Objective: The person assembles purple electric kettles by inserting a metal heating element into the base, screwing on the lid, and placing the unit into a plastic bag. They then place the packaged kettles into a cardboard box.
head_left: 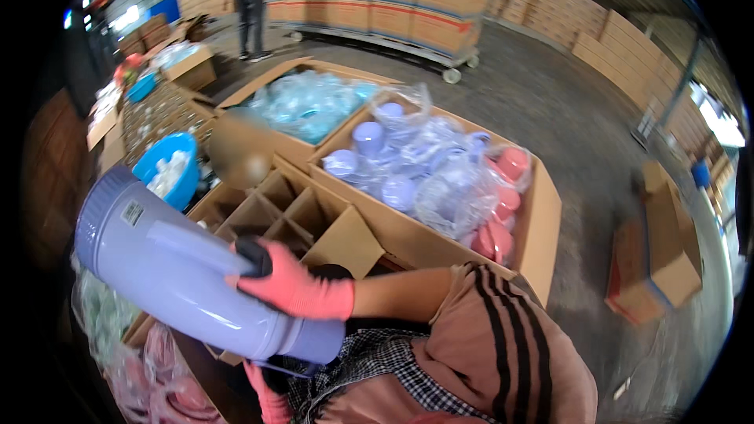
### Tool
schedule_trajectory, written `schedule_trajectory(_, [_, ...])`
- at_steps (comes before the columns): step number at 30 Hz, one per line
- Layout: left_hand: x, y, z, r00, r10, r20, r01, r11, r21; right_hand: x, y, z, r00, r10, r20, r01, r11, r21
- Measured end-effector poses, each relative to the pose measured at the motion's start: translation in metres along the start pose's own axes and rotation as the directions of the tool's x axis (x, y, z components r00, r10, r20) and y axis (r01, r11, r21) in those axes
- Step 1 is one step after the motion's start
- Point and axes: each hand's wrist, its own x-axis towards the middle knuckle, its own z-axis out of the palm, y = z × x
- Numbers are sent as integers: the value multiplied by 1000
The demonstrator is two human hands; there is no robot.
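Observation:
A large lavender thermos jug lies tilted across the front left, its wide ribbed end up at the far left and its narrower cap end low near my lap. My right hand, in a pink glove with black fingertips, is closed round the jug's side handle. Below the cap end, my left hand shows only in part, in a matching glove. Its fingers are hidden behind the jug, so their grip does not show. Just beyond the jug stands an open carton with cardboard dividers.
Behind is a carton of bagged lavender and coral plastic parts, and another of clear bluish bags. A blue basin holds small white pieces. Coral bagged parts sit front left. Loaded trolley and a standing person are farther off.

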Motion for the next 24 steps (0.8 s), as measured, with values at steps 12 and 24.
schedule_trajectory(12, [-43, -38, -38, 998, 13, -59, 48, 432, 901, -57, 70, -41, 960, 269, 79, -271, 962, 20])
schedule_trajectory(24, [-2, -3, 2, 882, -445, -154, 354, 410, 841, -74, 78, -66, 966, 223, -130, -215, 974, 73])
